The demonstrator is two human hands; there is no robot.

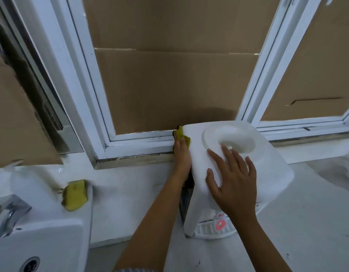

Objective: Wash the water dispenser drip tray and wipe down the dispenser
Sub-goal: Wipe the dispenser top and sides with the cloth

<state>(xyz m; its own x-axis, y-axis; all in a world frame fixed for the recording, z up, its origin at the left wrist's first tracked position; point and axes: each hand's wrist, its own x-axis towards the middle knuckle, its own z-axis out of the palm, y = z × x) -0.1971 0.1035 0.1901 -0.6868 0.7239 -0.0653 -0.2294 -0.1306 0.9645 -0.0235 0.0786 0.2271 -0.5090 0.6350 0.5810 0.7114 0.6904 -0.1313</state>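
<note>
Dispenser under flat, open right hand, left hand pressing yellow cloth against its side.

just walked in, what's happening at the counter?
A person is wiping down a white water dispenser that stands on the counter by the window. The left hand presses a yellow cloth against the dispenser's left side, near the back. The right hand lies flat on its top, fingers spread, steadying it. The drip tray sits in place at the dispenser's base. A yellow sponge lies on the sink's edge to the left.
</note>
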